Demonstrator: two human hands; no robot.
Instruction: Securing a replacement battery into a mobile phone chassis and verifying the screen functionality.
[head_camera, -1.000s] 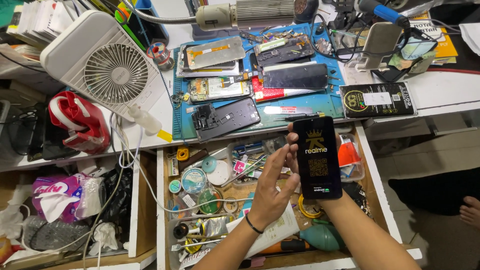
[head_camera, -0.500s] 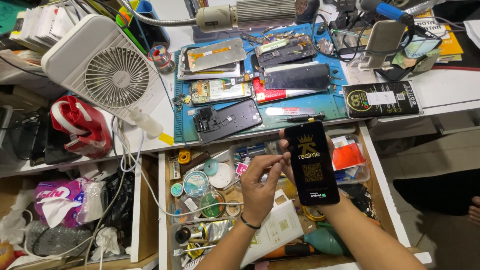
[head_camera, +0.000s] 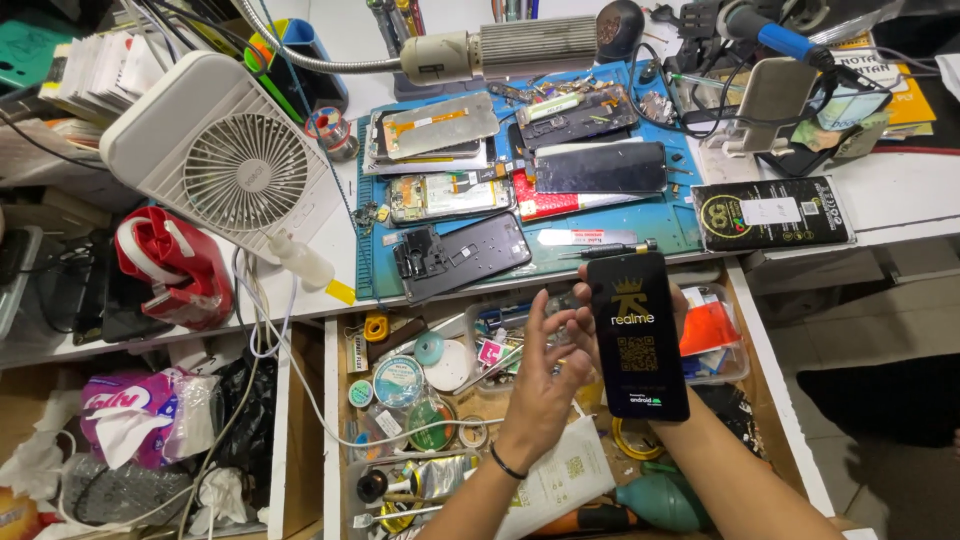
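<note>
Black phone screen panel (head_camera: 637, 335) stands upright over the open drawer (head_camera: 790, 420), just near of the tabletop's (head_camera: 890, 205) front edge, its printed protective film facing up. The right hand (head_camera: 672, 300) is mostly hidden behind it, fingers wrapped around its edges and gripping it. The left hand (head_camera: 545, 385) is just left of the panel, open, fingers spread and curled toward the panel's left edge; whether they touch it cannot be told. A dark band circles the left wrist.

On the tabletop, far left, a white desk fan (head_camera: 215, 160) lies tilted back. Right of it a blue repair mat (head_camera: 520, 150) carries opened phones, a black frame (head_camera: 462, 255) at its near left corner and another dark screen (head_camera: 600, 168) near the middle. A flat black box (head_camera: 772, 212) lies right of the mat. A red and white bag (head_camera: 170, 265) sits near left of the fan. The drawer holds tape rolls, tools and a teal blower bulb (head_camera: 660, 500) at the near edge.
</note>
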